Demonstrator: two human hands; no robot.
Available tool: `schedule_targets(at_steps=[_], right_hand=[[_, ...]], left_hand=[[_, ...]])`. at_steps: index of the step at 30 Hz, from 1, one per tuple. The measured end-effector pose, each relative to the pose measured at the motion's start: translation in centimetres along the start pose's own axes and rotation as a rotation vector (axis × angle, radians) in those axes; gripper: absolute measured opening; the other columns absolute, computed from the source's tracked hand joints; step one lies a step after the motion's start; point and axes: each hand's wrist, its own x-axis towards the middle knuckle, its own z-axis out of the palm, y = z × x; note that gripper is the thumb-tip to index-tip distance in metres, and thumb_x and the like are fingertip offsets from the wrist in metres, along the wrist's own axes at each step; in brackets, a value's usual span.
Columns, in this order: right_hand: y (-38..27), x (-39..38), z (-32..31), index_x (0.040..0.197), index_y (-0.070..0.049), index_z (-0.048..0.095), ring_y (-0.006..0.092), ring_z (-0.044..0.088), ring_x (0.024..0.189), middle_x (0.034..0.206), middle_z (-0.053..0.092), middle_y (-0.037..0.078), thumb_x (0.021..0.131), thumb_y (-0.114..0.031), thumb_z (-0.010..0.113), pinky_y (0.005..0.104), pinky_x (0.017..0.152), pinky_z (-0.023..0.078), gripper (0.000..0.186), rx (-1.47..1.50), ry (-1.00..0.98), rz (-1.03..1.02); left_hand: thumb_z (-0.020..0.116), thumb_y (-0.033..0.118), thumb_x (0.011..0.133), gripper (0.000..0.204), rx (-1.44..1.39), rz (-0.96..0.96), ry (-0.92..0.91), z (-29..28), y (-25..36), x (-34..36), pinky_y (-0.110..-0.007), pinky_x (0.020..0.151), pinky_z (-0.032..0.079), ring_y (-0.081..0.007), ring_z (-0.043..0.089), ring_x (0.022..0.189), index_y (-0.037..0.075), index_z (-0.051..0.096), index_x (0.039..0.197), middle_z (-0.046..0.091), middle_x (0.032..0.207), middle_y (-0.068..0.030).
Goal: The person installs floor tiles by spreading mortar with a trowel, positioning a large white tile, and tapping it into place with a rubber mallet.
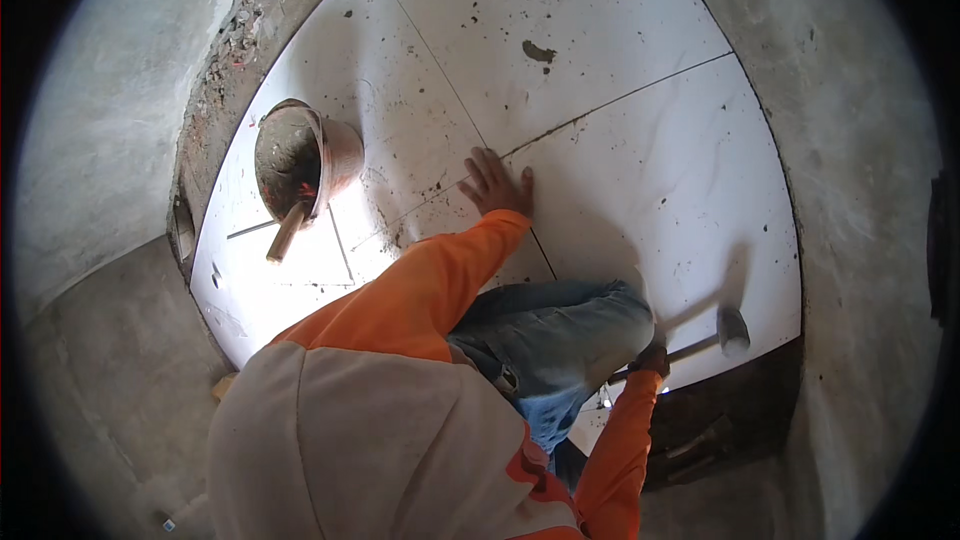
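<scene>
"Here's our left hand (497, 188), fingers spread wide, gripping nothing, on the flat white floor tiles (640, 170) near meeting joints!"

"And our right hand (652, 360) wraps the handle of the grey cylinder-headed mallet (733, 332), beside the blue denim knee (625, 318)!"

"For good work, we'd want that palm flat, mallet face square to the tiles, fingers well clear."

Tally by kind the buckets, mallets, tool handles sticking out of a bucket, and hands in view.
Bucket: 1
Mallet: 1
Tool handle in bucket: 1
Hands: 2 (left hand, right hand)
Total: 5
</scene>
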Motion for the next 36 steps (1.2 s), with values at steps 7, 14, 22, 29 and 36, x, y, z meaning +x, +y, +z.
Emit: schedule_targets(at_steps=[7, 14, 22, 29, 36], right_hand=[[1.8, 2.2, 0.3, 0.077, 0.001, 0.06, 0.019, 0.051, 0.042, 0.058, 0.057, 0.011, 0.078, -0.039, 0.053, 0.0333, 0.035, 0.039, 0.041, 0.247, 0.072, -0.191], [1.4, 0.0, -0.6, 0.068, -0.002, 0.057, 0.0186, 0.049, 0.046, 0.057, 0.053, 0.008, 0.073, -0.038, 0.056, 0.0352, 0.04, 0.037, 0.036, 0.072, -0.041, -0.14], [3.6, 0.9, 0.1, 0.067, -0.003, 0.055, 0.0169, 0.045, 0.04, 0.055, 0.052, 0.007, 0.077, -0.039, 0.055, 0.0317, 0.035, 0.034, 0.037, 0.02, -0.066, -0.184], [3.8, 1.6, 0.3, 0.068, -0.001, 0.051, 0.0181, 0.049, 0.039, 0.052, 0.049, 0.005, 0.08, -0.033, 0.06, 0.0336, 0.033, 0.039, 0.036, -0.004, -0.11, -0.263], [0.2, 0.8, -2.4, 0.069, -0.004, 0.05, 0.0165, 0.045, 0.037, 0.051, 0.045, 0.003, 0.081, -0.031, 0.06, 0.0321, 0.032, 0.037, 0.032, 0.19, -0.149, -0.067]], left_hand=[[0.039, 0.05, 0.087, 0.078, 0.045, 0.052, -0.057, -0.5, 4.2, -0.3, -0.058, 0.106, 0.0, -0.0319, -0.002, 0.138, 0.0, 0.013, 0.141, 0.003, 0.149, -0.0146], [0.035, 0.05, 0.087, 0.078, -0.058, 0.198, -0.04, -1.0, 16.6, 1.2, -0.063, 0.103, 0.002, -0.0316, 0.001, 0.138, 0.0, 0.012, 0.141, 0.004, 0.149, -0.015], [0.034, 0.053, 0.086, 0.076, -0.369, 0.517, -0.172, -2.3, 26.9, -1.0, -0.057, 0.107, 0.003, -0.0315, 0.006, 0.138, 0.003, 0.019, 0.141, 0.012, 0.149, -0.0139], [0.051, 0.037, 0.081, 0.049, -1.26, 1.183, -1.271, -16.1, 27.4, -32.0, -0.043, 0.097, 0.029, -0.0279, 0.036, 0.119, 0.008, 0.04, 0.119, 0.036, 0.13, -0.0115], [0.059, 0.025, 0.076, 0.02, -1.646, 1.344, -1.367, -13.5, 26.4, -46.6, -0.04, 0.082, 0.04, -0.0221, 0.049, 0.103, 0.014, 0.055, 0.092, 0.052, 0.109, -0.0039]])
